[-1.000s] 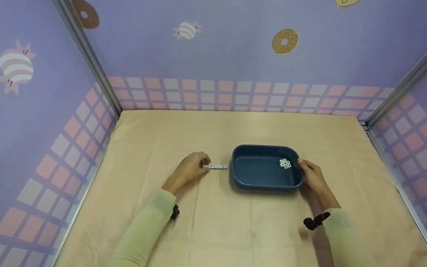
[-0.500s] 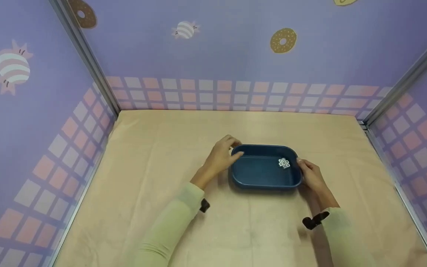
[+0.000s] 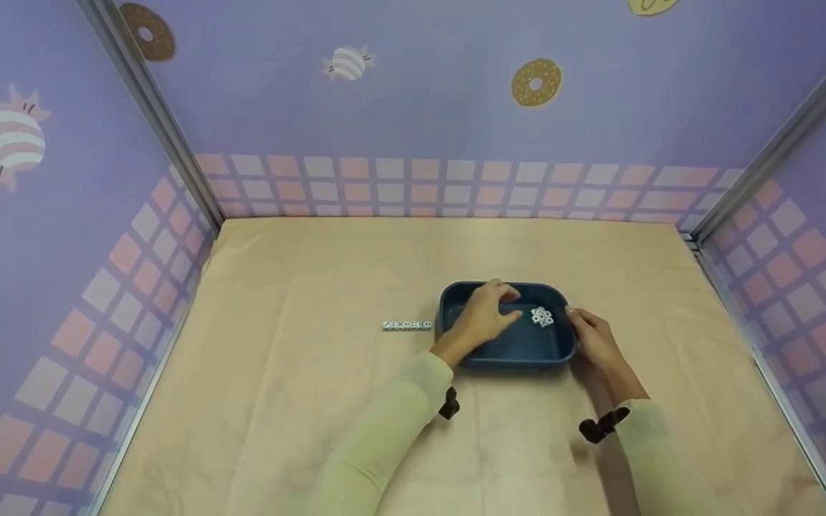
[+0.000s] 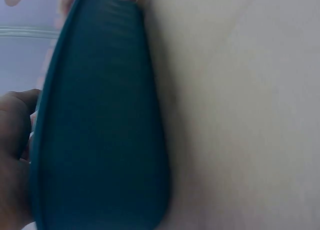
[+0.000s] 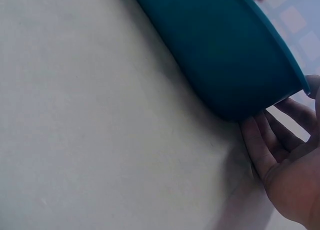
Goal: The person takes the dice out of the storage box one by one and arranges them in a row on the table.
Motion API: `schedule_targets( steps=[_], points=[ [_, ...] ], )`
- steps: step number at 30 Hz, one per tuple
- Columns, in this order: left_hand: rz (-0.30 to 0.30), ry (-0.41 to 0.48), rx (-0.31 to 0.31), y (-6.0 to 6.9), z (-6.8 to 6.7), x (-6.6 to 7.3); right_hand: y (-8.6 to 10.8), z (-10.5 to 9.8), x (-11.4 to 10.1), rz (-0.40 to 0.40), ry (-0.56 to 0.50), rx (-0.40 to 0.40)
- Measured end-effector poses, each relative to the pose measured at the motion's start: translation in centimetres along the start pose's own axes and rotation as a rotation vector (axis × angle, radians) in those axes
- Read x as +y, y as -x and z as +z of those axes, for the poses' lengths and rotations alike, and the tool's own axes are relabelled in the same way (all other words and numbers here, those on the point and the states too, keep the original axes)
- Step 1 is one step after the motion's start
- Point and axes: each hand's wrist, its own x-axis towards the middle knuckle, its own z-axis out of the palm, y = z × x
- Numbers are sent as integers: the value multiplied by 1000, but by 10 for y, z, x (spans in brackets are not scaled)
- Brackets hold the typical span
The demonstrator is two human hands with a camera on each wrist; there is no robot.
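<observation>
A dark blue rectangular tub (image 3: pixel 520 364) stands on the cloth in the head view. Inside it, at the right end, lies a small cluster of white dice-like cubes (image 3: pixel 542 317) with dark marks. My left hand (image 3: pixel 483 315) is over the tub's left half, fingers loosely bent and parted, with nothing seen between them. Thumb at the rim and fingers against the outer wall, my right hand (image 3: pixel 596 344) grips the tub's right end; the right wrist view shows those fingers (image 5: pixel 257 145) low at its end. Left of the tub sits a straight row of similar cubes (image 3: pixel 406 326).
A beige cloth (image 3: pixel 298 401) covers the table. Purple printed walls (image 3: pixel 413 100) enclose the back and sides, with metal posts (image 3: pixel 155 107) at the corners. Dark wrist cameras (image 3: pixel 603 426) sit on both forearms.
My left hand has left the row of cubes and travelled right, past the tub's left rim, to over its inside. The right hand keeps its grip on the tub.
</observation>
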Motion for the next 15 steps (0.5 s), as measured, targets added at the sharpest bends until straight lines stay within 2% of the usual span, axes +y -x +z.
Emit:
schedule_targets(
  steps=[7, 15],
  points=[
    [-55, -13, -59, -11, 31, 6, -1, -1, 1, 16, 14, 3],
    [-79, -77, -107, -18, 48, 10, -1, -3, 0, 30, 21, -12]
  ],
)
